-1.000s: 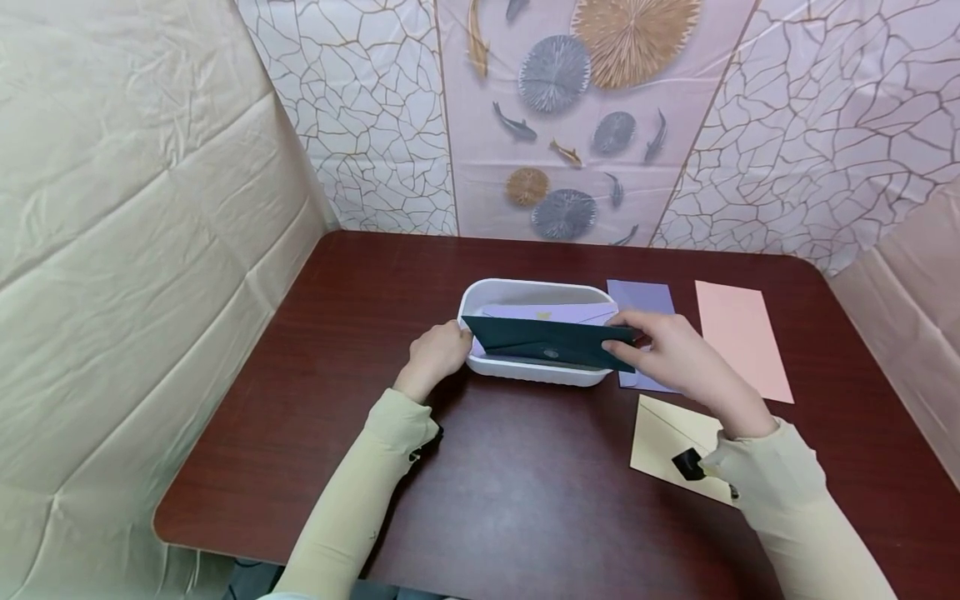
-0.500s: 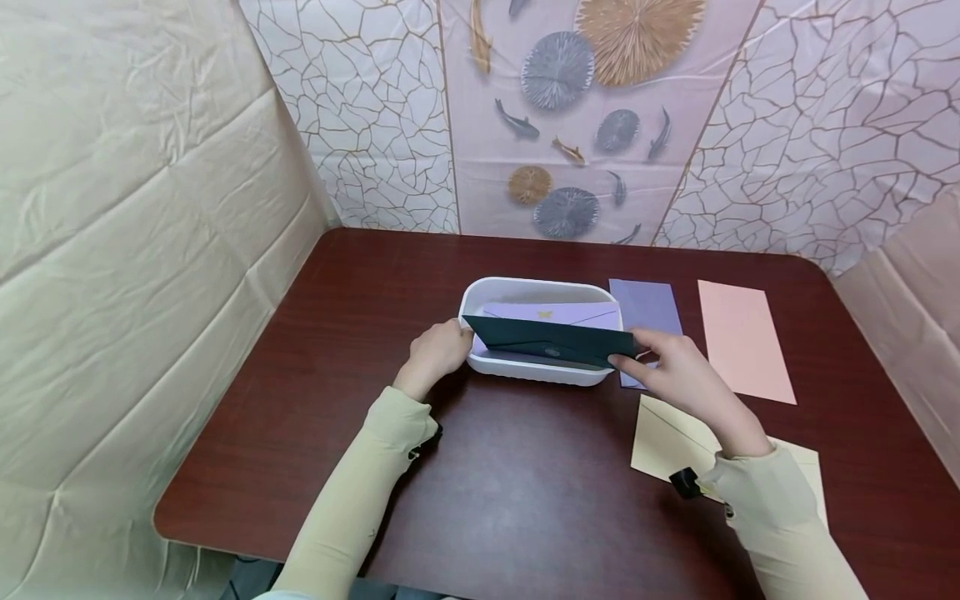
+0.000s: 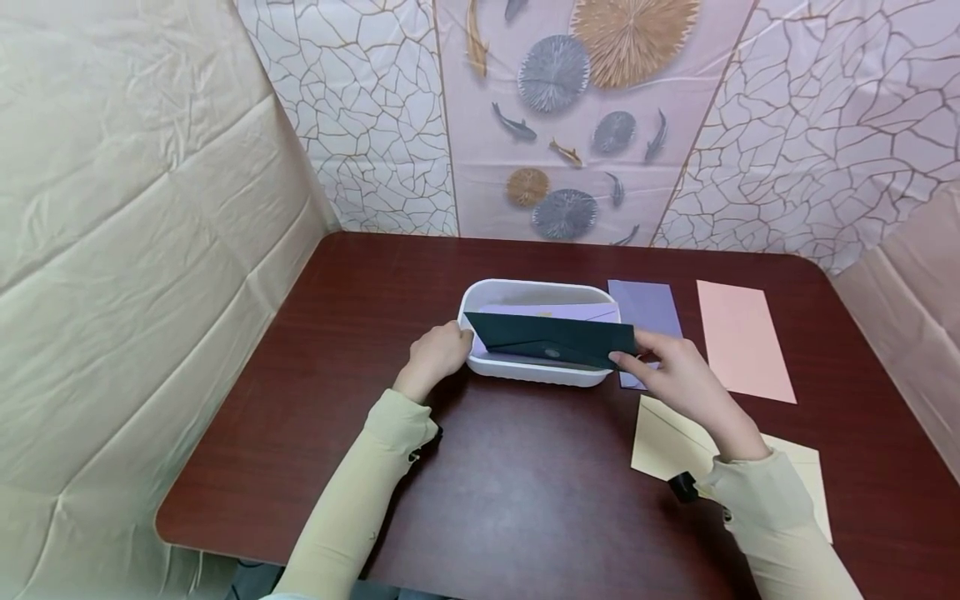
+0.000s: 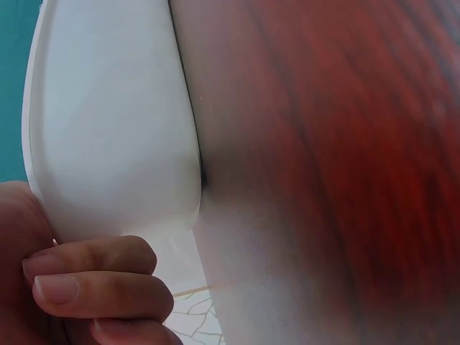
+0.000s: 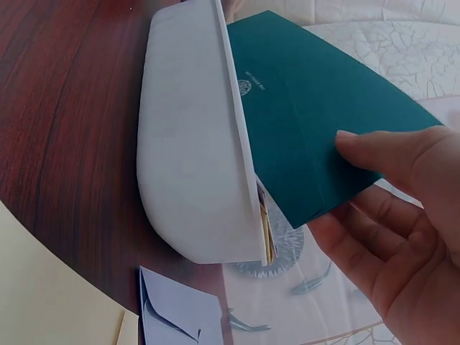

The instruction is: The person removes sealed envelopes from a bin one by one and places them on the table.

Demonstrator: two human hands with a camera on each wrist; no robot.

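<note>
A dark green envelope [image 3: 551, 340] leans lengthwise in the white plastic bin [image 3: 536, 377], its upper part above the rim. My right hand [image 3: 678, 375] pinches its right end; in the right wrist view the thumb [image 5: 381, 149] lies on the face of the green envelope [image 5: 323, 108], with fingers behind. Behind it in the bin shows a lavender envelope [image 3: 592, 312]. At the bin's left end, my left hand [image 3: 438, 352] grips the rim. The left wrist view has curled fingers [image 4: 100, 293] against the bin's end wall [image 4: 115, 129]; the thumb is mostly hidden.
Right of the bin lie a blue-violet envelope [image 3: 647, 307] and a pink envelope [image 3: 742, 337]. A cream envelope [image 3: 667, 442] lies nearer, partly under the right forearm. The brown table [image 3: 517, 500] ends at a patterned cloth wall [image 3: 375, 167].
My right hand has shifted slightly right and nearer, to the green envelope's right end. More of the cream envelope shows beside the forearm. The left hand and bin stay put.
</note>
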